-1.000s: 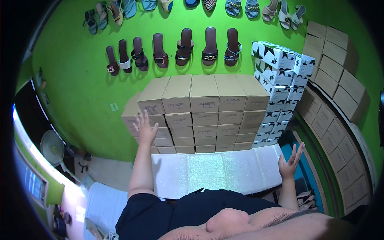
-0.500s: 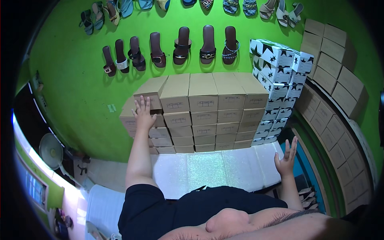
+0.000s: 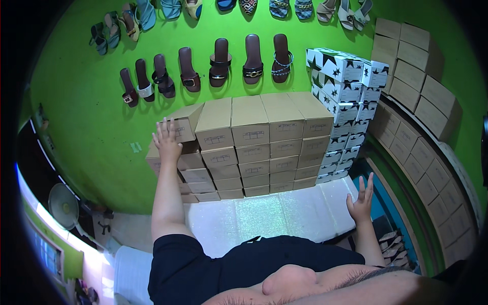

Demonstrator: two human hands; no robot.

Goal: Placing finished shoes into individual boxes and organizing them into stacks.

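Note:
My left hand (image 3: 168, 141) reaches far forward on the left with its fingers spread. It lies against the front left of a brown cardboard box (image 3: 187, 133) at the top left end of a stack. That box sits slightly askew, with a dark gap under it; whether the palm presses on it I cannot tell. Several more brown boxes (image 3: 250, 117) stand in columns to its right. On the right, my right hand (image 3: 361, 203) is raised with its fingers stretched up, holding nothing. It is near the right end of a table covered in shiny white wrap (image 3: 254, 218).
White boxes with black stars (image 3: 351, 91) are piled at the stack's right end. Further right, brown boxes (image 3: 432, 107) fill a shelf. Sandals (image 3: 252, 61) hang on the green wall. At the left are a fan (image 3: 63, 203) and a pale chair-like object (image 3: 133, 274).
My left hand has slid a little left across the box's front, toward its left edge. The whole view has shifted slightly. My right hand stays raised and open.

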